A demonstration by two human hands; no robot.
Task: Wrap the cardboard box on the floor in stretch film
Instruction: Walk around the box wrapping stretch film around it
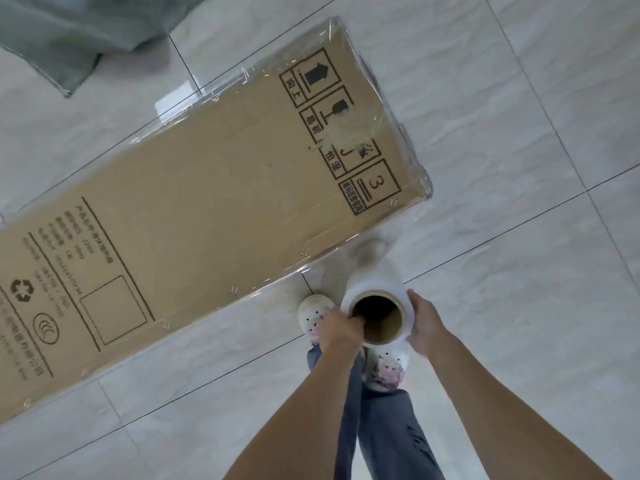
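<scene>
A long cardboard box [207,202] lies flat on the tiled floor, printed with handling symbols and text. Clear stretch film covers its far end and hangs off its edges. I hold a white roll of stretch film [375,299] upright just off the box's near right corner, its brown cardboard core facing the camera. My left hand [341,329] grips the roll's rim with fingers hooked into the core. My right hand [424,323] presses against the roll's outer side.
My feet in white patterned slippers [388,370] stand directly under the roll, beside the box's long edge. A grey-green cloth [69,36] lies at the top left. Pale floor tiles [519,168] stretch to the right.
</scene>
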